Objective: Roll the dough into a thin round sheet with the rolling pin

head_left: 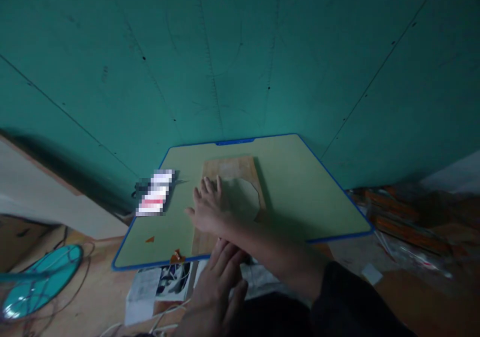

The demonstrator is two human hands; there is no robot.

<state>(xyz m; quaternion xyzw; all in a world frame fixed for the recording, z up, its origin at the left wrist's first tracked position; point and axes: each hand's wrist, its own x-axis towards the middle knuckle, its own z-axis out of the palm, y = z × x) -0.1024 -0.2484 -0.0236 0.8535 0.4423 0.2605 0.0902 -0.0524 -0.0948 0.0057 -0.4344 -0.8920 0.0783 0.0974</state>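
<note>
The right hand (210, 209) lies flat, fingers (207, 186) spread, on the pale round dough sheet (243, 199) atop the wooden board (232, 169); the left hand (217, 289) hovers open, empty.

Looks like a home room, work done low near the floor. Teal panel wall (240, 52) with seams and scuffs fills the back. A small low table (307, 187) with blue edging sits against it, a wooden board (232, 169) at its middle, a packet (155, 198) near its left edge (label blurred). Floor is bare and cluttered: a teal fan (41, 279) lying at lower left, printed paper (161, 282) and white cables (165, 322) under the table's near edge, orange and clear wrappers (405, 222) heaped past its right corner. Dim light, no workshop or shop fittings.
</note>
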